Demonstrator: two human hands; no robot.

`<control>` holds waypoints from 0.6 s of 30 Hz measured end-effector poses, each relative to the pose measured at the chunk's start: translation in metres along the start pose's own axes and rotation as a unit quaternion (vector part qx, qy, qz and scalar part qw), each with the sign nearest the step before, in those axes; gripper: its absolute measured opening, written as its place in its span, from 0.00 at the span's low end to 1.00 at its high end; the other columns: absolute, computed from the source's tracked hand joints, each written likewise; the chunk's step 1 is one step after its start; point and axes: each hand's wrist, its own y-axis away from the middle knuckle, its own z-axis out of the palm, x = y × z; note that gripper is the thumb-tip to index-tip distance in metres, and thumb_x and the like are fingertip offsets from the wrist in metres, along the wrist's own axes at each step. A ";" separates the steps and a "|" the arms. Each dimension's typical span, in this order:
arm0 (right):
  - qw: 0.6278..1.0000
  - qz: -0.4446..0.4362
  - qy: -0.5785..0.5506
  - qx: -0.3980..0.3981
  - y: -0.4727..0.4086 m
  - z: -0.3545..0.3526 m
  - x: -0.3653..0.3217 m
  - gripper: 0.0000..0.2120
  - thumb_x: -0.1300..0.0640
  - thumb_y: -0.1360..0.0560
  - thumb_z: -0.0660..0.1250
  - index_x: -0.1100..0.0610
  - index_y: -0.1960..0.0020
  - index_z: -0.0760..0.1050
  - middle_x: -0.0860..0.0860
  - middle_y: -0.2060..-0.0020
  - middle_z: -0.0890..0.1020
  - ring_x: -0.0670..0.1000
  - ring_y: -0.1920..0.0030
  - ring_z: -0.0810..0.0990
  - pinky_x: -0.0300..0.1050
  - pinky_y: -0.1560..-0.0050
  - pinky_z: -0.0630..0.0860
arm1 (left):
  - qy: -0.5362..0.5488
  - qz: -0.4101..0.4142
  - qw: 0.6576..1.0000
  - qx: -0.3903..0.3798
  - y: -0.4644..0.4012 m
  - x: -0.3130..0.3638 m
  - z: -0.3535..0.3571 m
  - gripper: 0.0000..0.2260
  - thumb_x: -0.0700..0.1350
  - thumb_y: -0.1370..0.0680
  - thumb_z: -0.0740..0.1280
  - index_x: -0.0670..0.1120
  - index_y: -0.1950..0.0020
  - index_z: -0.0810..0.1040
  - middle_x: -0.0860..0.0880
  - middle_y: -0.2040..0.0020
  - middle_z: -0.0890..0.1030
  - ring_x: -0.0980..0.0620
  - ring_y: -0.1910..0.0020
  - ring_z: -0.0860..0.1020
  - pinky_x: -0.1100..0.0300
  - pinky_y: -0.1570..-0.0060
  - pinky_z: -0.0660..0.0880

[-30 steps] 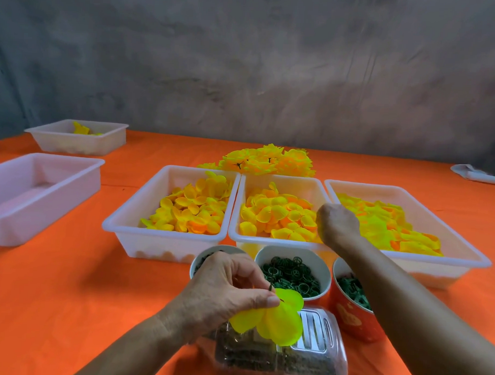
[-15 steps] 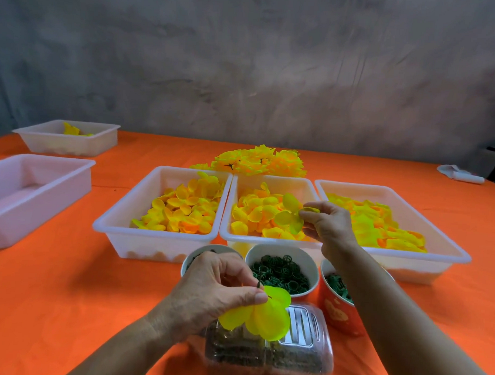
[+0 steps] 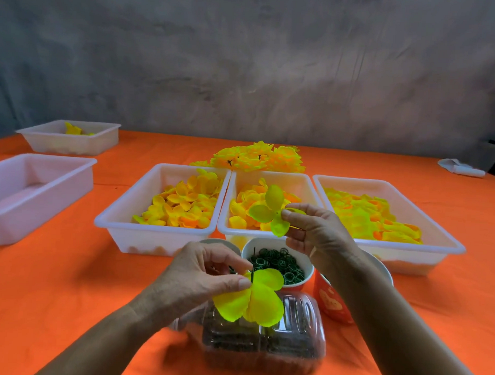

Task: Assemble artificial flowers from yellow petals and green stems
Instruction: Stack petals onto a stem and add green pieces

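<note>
My left hand point(image 3: 201, 272) pinches a thin green stem point(image 3: 253, 264) with a large yellow petal layer point(image 3: 253, 298) threaded on it, low in the middle above a clear plastic box. My right hand point(image 3: 312, 231) pinches a smaller yellow-green petal piece point(image 3: 270, 212) and holds it above the front rim of the middle tray point(image 3: 234, 203), up and to the right of the stem. A white cup of green rings point(image 3: 277, 262) stands between the two hands.
Three white trays of yellow petals stand side by side: left point(image 3: 122, 213), middle, right point(image 3: 435, 238). Finished flowers point(image 3: 258, 159) are piled behind them. Two more trays point(image 3: 16, 196) point(image 3: 68, 141) lie at the left. A red cup point(image 3: 332, 302) and the clear box point(image 3: 263, 339) sit near me.
My right hand came out of the middle tray with a petal piece and drew it toward me. The left hand kept its hold on the stem and petals.
</note>
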 end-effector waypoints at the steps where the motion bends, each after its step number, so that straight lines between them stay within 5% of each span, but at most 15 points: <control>1: 1.000 -0.001 0.003 -0.004 0.002 0.000 0.000 0.06 0.65 0.27 0.67 0.56 0.57 0.74 0.51 0.70 0.84 0.47 0.72 0.82 0.34 0.77 0.73 | 0.006 -0.001 1.000 -0.005 0.000 0.001 -0.001 0.11 0.45 0.40 0.76 0.48 0.59 0.86 0.40 0.57 0.83 0.48 0.58 0.78 0.49 0.53 0.77; 4: 1.000 -0.005 0.020 -0.004 0.006 0.001 0.001 0.06 0.65 0.27 0.68 0.55 0.58 0.75 0.50 0.70 0.84 0.46 0.72 0.82 0.34 0.77 0.72 | 0.019 -0.003 1.000 -0.007 0.001 0.004 -0.004 0.10 0.45 0.41 0.75 0.51 0.60 0.86 0.50 0.62 0.84 0.56 0.62 0.78 0.63 0.59 0.77; 11: 0.999 -0.021 0.039 -0.002 0.013 0.001 0.002 0.06 0.65 0.27 0.68 0.55 0.58 0.76 0.49 0.71 0.83 0.45 0.73 0.81 0.34 0.76 0.72 | 0.026 -0.006 0.999 0.023 0.002 0.008 -0.010 0.08 0.42 0.35 0.73 0.46 0.58 0.85 0.43 0.56 0.85 0.54 0.58 0.82 0.64 0.56 0.78; 18: 0.999 -0.025 0.029 0.009 0.013 0.002 0.003 0.07 0.67 0.28 0.68 0.56 0.58 0.77 0.51 0.71 0.83 0.46 0.73 0.81 0.35 0.75 0.74 | 0.015 -0.022 0.999 0.046 0.001 0.002 -0.005 0.04 0.38 0.32 0.73 0.46 0.61 0.84 0.51 0.62 0.85 0.60 0.63 0.80 0.69 0.62 0.76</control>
